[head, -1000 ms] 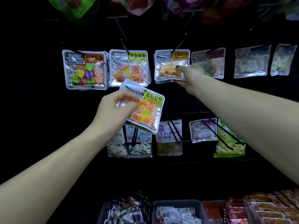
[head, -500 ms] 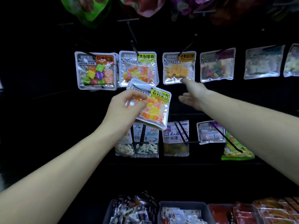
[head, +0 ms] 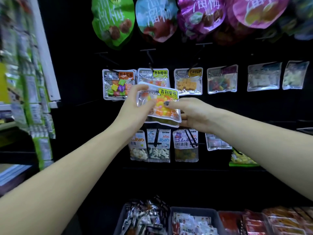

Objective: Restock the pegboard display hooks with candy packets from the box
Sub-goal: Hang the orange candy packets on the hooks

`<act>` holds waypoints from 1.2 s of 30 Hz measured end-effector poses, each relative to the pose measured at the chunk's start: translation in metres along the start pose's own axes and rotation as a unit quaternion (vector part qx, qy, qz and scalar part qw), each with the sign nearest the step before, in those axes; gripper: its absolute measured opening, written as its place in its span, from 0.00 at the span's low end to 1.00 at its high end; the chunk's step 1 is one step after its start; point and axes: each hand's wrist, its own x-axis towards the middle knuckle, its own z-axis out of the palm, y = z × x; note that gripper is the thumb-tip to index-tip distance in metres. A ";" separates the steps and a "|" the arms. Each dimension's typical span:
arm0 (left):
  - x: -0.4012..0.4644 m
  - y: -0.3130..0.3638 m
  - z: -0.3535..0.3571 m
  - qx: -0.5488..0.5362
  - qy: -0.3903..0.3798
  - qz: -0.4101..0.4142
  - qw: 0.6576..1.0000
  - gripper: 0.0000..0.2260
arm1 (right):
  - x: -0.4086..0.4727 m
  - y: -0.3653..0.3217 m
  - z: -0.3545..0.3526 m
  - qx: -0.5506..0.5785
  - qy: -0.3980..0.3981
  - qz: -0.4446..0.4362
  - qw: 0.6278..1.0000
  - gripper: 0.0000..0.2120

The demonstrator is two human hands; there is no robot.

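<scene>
A small stack of clear jelly-bean packets (head: 160, 106) with a yellow label is held up in front of the black pegboard (head: 220, 107). My left hand (head: 135, 107) grips the stack's left side, thumb on its face. From the right, my right hand (head: 188, 112) pinches the packets, thumb on the front and fingers behind. Just behind hangs a matching jelly-bean packet (head: 153, 77) on its hook (head: 149, 62). Beside it hang a packet of coloured cubes (head: 119, 85) and a packet of orange cubes (head: 188, 82).
Large plum bags (head: 113, 21) hang along the top. More clear packets (head: 221, 80) hang to the right, gummy packets (head: 158, 145) on the row below. Grey bins (head: 194, 211) of wrapped snacks stand at the bottom. A blurred shelf unit (head: 33, 82) rises on the left.
My right hand left the orange-cube packet on the pegboard and came down to the held packets. The left hand lifted them slightly. The view swung, bringing the left shelf and top bags in.
</scene>
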 end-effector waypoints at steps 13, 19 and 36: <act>-0.009 -0.008 -0.036 0.075 0.067 -0.061 0.993 0.20 | 0.022 -0.024 0.018 -0.052 0.181 -0.130 0.973 0.09; -0.008 -0.021 -0.053 0.078 0.075 -0.072 0.991 0.18 | 0.040 -0.035 0.041 -0.023 0.181 -0.154 0.971 0.10; 0.000 -0.050 -0.050 0.059 0.049 -0.066 0.995 0.15 | 0.076 -0.033 0.050 0.015 0.222 -0.116 0.968 0.07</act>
